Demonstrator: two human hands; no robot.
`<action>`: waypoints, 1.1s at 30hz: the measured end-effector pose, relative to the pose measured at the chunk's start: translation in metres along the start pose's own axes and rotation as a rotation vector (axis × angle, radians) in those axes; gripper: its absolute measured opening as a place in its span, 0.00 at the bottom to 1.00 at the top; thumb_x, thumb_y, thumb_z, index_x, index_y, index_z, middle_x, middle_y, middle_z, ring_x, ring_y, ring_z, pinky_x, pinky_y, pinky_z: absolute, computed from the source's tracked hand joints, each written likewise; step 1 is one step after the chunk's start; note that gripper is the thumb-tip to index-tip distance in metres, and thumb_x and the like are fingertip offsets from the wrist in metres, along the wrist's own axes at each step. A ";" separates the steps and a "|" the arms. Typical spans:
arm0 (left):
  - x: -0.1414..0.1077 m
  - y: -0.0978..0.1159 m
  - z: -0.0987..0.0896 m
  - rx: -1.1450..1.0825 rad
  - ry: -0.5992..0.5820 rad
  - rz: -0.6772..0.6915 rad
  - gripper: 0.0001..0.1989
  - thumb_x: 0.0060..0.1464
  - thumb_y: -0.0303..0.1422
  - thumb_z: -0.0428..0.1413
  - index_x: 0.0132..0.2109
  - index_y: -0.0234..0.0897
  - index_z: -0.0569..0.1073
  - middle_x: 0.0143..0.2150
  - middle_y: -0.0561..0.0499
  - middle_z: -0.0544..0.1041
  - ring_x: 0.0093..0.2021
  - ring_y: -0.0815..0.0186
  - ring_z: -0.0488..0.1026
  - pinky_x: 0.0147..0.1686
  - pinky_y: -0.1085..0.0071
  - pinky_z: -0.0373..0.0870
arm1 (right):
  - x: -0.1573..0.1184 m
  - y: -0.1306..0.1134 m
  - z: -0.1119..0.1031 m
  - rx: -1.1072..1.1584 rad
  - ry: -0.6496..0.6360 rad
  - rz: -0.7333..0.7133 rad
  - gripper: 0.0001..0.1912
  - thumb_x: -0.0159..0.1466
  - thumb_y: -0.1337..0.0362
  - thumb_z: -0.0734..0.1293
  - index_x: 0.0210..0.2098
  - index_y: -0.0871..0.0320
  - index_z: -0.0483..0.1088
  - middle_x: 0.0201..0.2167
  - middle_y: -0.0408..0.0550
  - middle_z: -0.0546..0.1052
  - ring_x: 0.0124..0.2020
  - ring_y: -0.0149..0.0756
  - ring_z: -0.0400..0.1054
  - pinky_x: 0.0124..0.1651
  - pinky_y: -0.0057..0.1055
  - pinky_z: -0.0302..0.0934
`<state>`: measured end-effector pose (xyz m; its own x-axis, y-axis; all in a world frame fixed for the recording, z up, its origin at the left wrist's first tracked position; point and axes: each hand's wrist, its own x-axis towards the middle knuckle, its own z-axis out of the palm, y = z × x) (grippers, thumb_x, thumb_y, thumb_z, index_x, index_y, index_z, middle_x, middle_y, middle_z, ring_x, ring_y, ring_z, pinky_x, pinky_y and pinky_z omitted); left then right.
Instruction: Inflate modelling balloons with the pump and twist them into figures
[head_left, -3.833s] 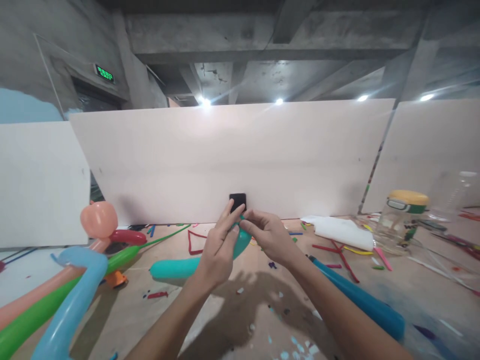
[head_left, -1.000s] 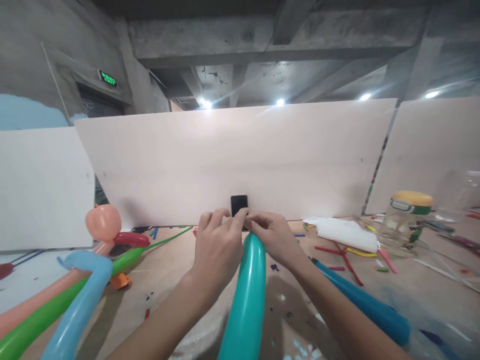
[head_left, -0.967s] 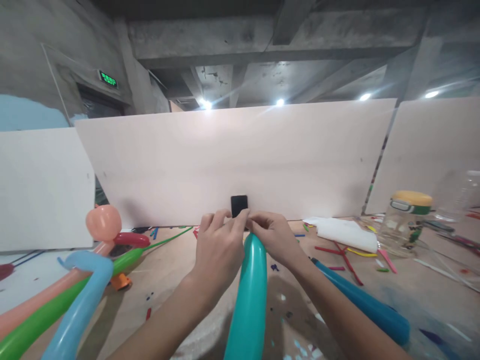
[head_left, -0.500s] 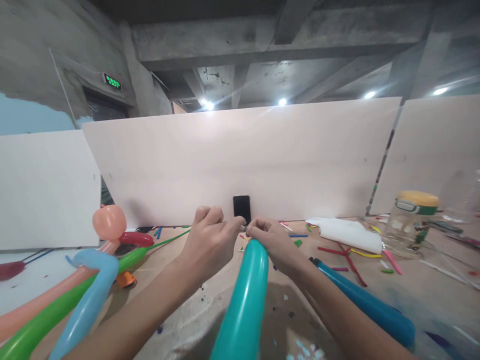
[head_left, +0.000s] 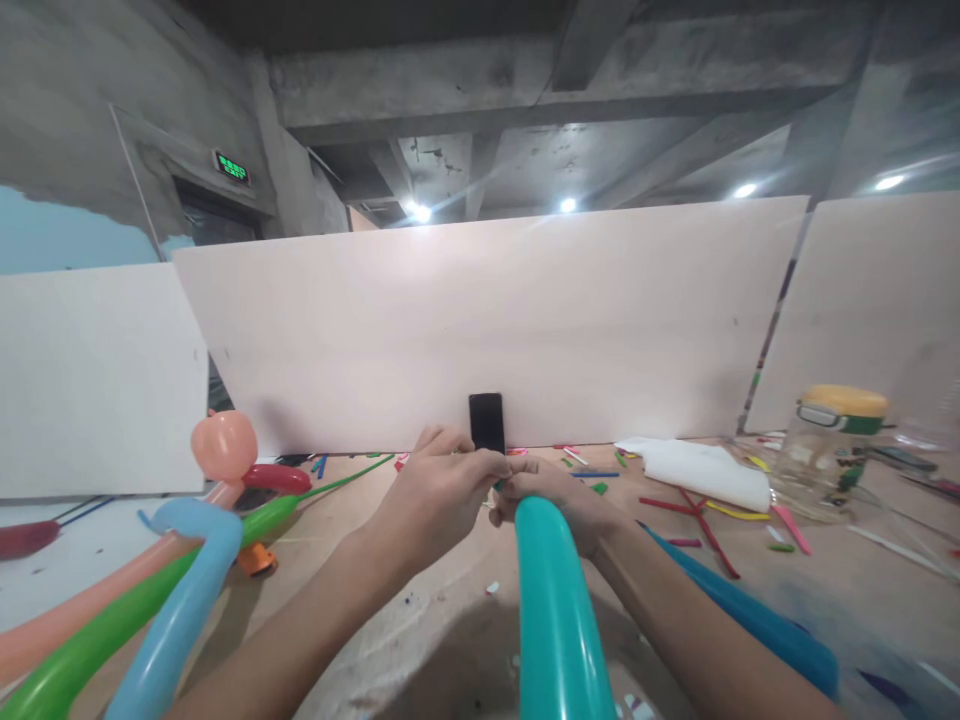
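Note:
A long inflated teal balloon runs from the bottom of the view up to my two hands, which meet at its narrow far end. My left hand is closed, its thumb and finger pinching the balloon's end. My right hand curls its fingers around the same end from the right side. A small dark teal bit shows between the fingertips; the rest of the end is hidden by them. Just behind the hands a black phone leans upright against the white panel.
To the left lie long balloons: light blue, green and salmon. At right are a blue pump, a white roll, a yellow-lidded bottle and scattered uninflated balloons. A white panel closes off the back.
The hands have come together and lowered slightly at the balloon's end. The teal balloon's body has swung to the right, and my right hand has turned its fingers inward.

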<state>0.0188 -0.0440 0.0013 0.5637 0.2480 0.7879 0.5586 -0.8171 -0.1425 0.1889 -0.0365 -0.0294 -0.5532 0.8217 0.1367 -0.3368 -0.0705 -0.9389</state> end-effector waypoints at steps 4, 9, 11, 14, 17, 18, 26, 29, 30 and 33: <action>0.003 0.008 -0.011 -0.274 -0.047 -0.323 0.09 0.53 0.27 0.55 0.43 0.41 0.71 0.39 0.51 0.76 0.41 0.65 0.72 0.42 0.67 0.67 | -0.004 -0.007 0.004 -0.091 0.040 -0.149 0.06 0.53 0.67 0.68 0.22 0.60 0.66 0.22 0.43 0.71 0.25 0.29 0.63 0.31 0.27 0.54; 0.008 0.018 -0.020 -0.503 -0.055 -0.561 0.12 0.47 0.31 0.60 0.42 0.41 0.73 0.40 0.53 0.79 0.41 0.65 0.75 0.43 0.70 0.69 | -0.010 -0.011 0.007 -0.154 0.054 -0.228 0.08 0.56 0.63 0.68 0.24 0.59 0.67 0.23 0.42 0.71 0.26 0.28 0.62 0.30 0.25 0.52; 0.010 0.017 -0.020 -0.527 -0.034 -0.615 0.08 0.47 0.31 0.61 0.37 0.42 0.75 0.36 0.54 0.79 0.38 0.65 0.76 0.40 0.71 0.70 | -0.011 -0.013 0.007 -0.174 0.058 -0.229 0.09 0.57 0.62 0.69 0.24 0.59 0.67 0.23 0.41 0.71 0.25 0.27 0.61 0.30 0.25 0.52; 0.011 0.015 -0.021 -0.526 -0.055 -0.644 0.02 0.49 0.33 0.59 0.32 0.42 0.76 0.31 0.55 0.79 0.33 0.67 0.75 0.35 0.71 0.70 | -0.013 -0.016 0.008 -0.212 0.048 -0.227 0.11 0.57 0.59 0.69 0.25 0.59 0.68 0.23 0.41 0.71 0.27 0.28 0.63 0.32 0.26 0.54; 0.010 0.017 -0.021 -0.406 -0.031 -0.546 0.01 0.50 0.30 0.58 0.31 0.41 0.74 0.30 0.55 0.77 0.32 0.67 0.72 0.32 0.71 0.67 | -0.013 -0.017 0.008 -0.249 0.044 -0.209 0.12 0.57 0.58 0.69 0.25 0.60 0.68 0.24 0.43 0.71 0.27 0.28 0.63 0.31 0.25 0.54; 0.010 0.018 -0.020 -0.336 0.000 -0.486 0.02 0.50 0.28 0.57 0.31 0.40 0.73 0.30 0.54 0.77 0.32 0.66 0.71 0.32 0.70 0.67 | -0.012 -0.016 0.008 -0.256 0.052 -0.195 0.13 0.57 0.57 0.69 0.25 0.60 0.68 0.24 0.43 0.71 0.26 0.27 0.62 0.30 0.25 0.53; 0.027 -0.047 -0.008 0.356 0.134 -0.275 0.11 0.48 0.19 0.49 0.34 0.38 0.70 0.30 0.48 0.73 0.37 0.57 0.64 0.41 0.58 0.59 | -0.010 -0.003 0.028 -0.412 0.031 -0.070 0.13 0.55 0.56 0.69 0.24 0.60 0.69 0.23 0.41 0.68 0.25 0.27 0.60 0.29 0.26 0.53; 0.036 -0.068 -0.011 0.380 0.172 -0.341 0.10 0.48 0.19 0.49 0.34 0.38 0.69 0.32 0.47 0.73 0.38 0.57 0.64 0.42 0.58 0.59 | -0.009 -0.001 0.030 -0.489 0.007 -0.066 0.12 0.55 0.56 0.70 0.24 0.59 0.70 0.23 0.42 0.69 0.27 0.29 0.62 0.31 0.27 0.55; 0.038 -0.065 -0.011 0.322 0.179 -0.341 0.09 0.48 0.20 0.49 0.33 0.38 0.68 0.32 0.48 0.73 0.37 0.58 0.65 0.42 0.59 0.60 | -0.008 0.000 0.029 -0.468 0.029 -0.082 0.12 0.55 0.56 0.70 0.24 0.59 0.70 0.23 0.42 0.69 0.27 0.29 0.62 0.31 0.27 0.55; 0.035 -0.036 -0.007 -0.045 0.059 -0.281 0.05 0.50 0.23 0.52 0.32 0.38 0.68 0.32 0.51 0.73 0.36 0.63 0.68 0.40 0.65 0.64 | -0.002 0.000 0.016 -0.308 0.267 -0.202 0.13 0.55 0.54 0.69 0.26 0.58 0.71 0.25 0.42 0.71 0.26 0.29 0.63 0.31 0.27 0.56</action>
<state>0.0142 -0.0098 0.0385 0.3535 0.4382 0.8264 0.6596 -0.7432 0.1119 0.1779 -0.0471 -0.0243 -0.2701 0.9216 0.2787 -0.1532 0.2446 -0.9574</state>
